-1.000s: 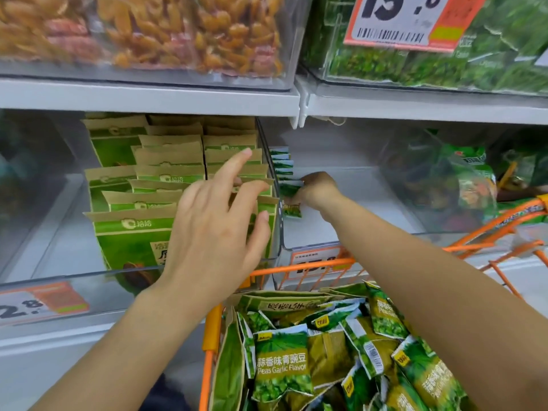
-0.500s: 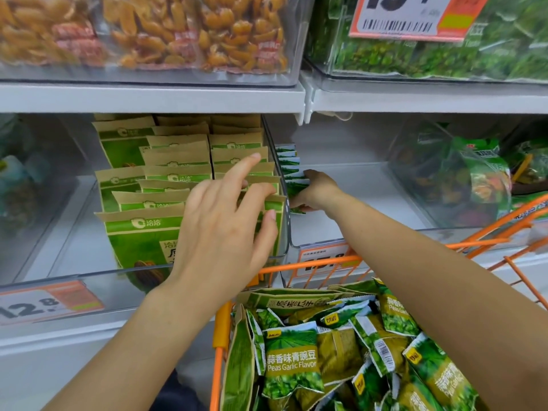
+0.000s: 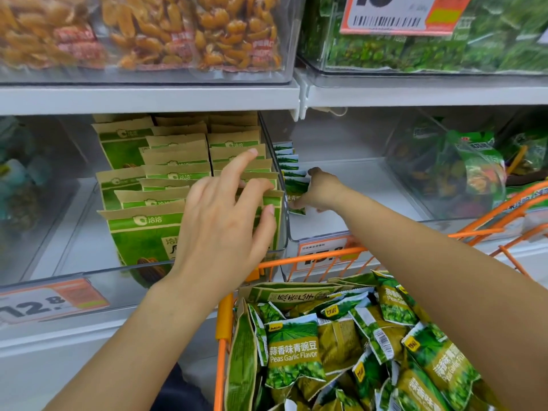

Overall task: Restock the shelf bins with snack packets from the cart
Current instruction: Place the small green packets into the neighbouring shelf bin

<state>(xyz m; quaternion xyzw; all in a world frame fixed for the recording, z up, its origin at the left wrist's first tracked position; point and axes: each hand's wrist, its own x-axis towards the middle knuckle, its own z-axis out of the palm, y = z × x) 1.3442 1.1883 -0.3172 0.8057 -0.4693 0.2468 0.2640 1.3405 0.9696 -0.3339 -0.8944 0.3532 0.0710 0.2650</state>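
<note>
The right hand (image 3: 321,189) seemed to pinch a green pea packet (image 3: 296,192) standing in the clear bin (image 3: 355,232). The left hand (image 3: 221,221) was spread loose over the brown bags (image 3: 154,185).

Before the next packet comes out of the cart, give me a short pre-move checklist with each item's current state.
1. Right hand holding the pea packets upright in the right bin: ok.
2. Right hand free to pick: not ok.
3. Left hand holds nothing: ok.
4. Space left in the right bin: ok.
5. Packets left in the cart: ok.
6. Row stands unsupported: cannot tell.
</note>
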